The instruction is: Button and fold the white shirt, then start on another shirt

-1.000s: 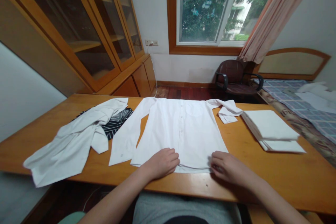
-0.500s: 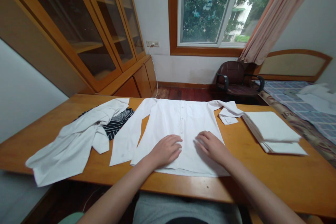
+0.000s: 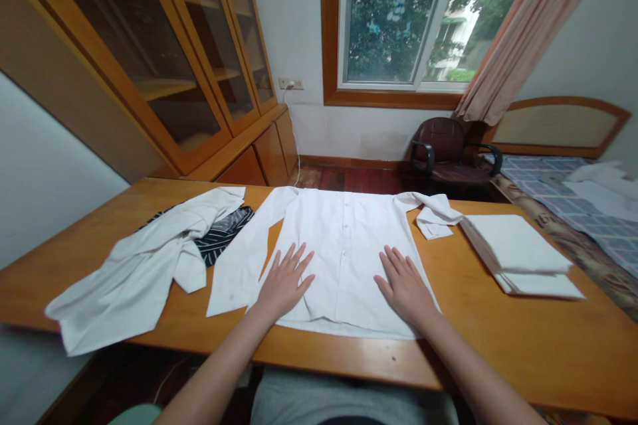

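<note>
A white button-up shirt (image 3: 343,239) lies spread flat, front up, on the wooden table (image 3: 498,339), collar toward the window. My left hand (image 3: 284,282) rests flat on its lower left part, fingers spread. On the lower right part my right hand (image 3: 406,285) lies flat too, fingers stretched out. Neither hand holds anything. The shirt's left sleeve (image 3: 236,265) runs down beside the body; the right sleeve (image 3: 433,212) is bunched near the shoulder.
A crumpled white shirt (image 3: 134,265) lies at the table's left over a dark striped garment (image 3: 222,232). A stack of folded white shirts (image 3: 518,252) sits at the right. Beyond the table stand a brown armchair (image 3: 451,153), a glass-door cabinet (image 3: 149,60) and a bed (image 3: 583,212).
Both hands left the shirt's bottom hem, slid up over the middle, then spread apart to the sides. Their fingers went from curled to flat and open.
</note>
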The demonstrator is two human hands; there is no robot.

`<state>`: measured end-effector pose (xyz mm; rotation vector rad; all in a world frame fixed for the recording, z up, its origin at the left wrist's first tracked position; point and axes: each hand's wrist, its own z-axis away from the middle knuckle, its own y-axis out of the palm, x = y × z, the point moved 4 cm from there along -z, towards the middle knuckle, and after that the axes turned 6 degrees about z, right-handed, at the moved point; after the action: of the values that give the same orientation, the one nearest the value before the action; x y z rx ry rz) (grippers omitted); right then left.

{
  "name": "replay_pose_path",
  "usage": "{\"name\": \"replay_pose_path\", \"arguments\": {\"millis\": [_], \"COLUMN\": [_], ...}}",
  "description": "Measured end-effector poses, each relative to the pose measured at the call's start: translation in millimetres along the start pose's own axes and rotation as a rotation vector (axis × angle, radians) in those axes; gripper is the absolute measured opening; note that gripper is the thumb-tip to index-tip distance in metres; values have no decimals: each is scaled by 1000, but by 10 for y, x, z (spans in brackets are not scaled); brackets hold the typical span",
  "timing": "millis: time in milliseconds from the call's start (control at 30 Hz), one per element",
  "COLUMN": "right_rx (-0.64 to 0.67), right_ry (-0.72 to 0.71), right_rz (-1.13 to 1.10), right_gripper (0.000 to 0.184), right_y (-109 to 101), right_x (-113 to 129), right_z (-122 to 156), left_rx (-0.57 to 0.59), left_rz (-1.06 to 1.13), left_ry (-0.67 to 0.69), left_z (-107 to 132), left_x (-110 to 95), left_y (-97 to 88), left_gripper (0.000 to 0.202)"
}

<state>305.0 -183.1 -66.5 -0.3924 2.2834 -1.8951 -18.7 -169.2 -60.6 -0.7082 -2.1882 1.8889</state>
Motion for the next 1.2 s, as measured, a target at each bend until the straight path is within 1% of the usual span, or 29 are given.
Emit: {"name": "replay_pose_path", "arguments": {"millis": [100,167,267,367,433,500,600,700,800,833,900,967,1067,1200], "right_rx": [2,6,6,-1,-1,2,-3,-8,2,4,4,4,4,0], "right_ry": [28,43,68,72,71,70,70,69,68,69,72,72,70,68], "right_rz": [13,30,58,72,69,61,53,49,55,58,63,65,69,77], "right_gripper": [61,60,59,58,57,57,56,55,56,56,56,55,55,55], "right_y": [-4,-8,-18,-23,-24,-27,-36,-39,-32,-30,-31,-35,-40,-34], "right_x": [-214,-306,-373,-381,-380,-390,-435,-494,-528,-532,-531,-523,-511,-514], "right_z": [131,204,264,270,261,252,241,234,231,230,230,232,236,238], "left_rx": [9,19,18,-10,-29,-14,69,141,179,186,194,206,237,283], "left_rz": [-17,-19,-4,35,77,125,201,241,223,208,173,144,127,114], "left_ry": [13,45,103,135,140,170,266,310,324,327,324,306,270,195], "left_z": [158,236,304,338,359,386,435,465,472,473,477,490,527,585], "left_x": [149,230,315,332,293,206,30,-79,-91,-79,-42,5,75,157], "left_y": [-61,-80,-98,-158,-236,-324,-444,-529,-560,-558,-540,-515,-503,-556], "left_gripper": [60,61,59,53,43,32,24,20,5,5,13,17,17,17]}}
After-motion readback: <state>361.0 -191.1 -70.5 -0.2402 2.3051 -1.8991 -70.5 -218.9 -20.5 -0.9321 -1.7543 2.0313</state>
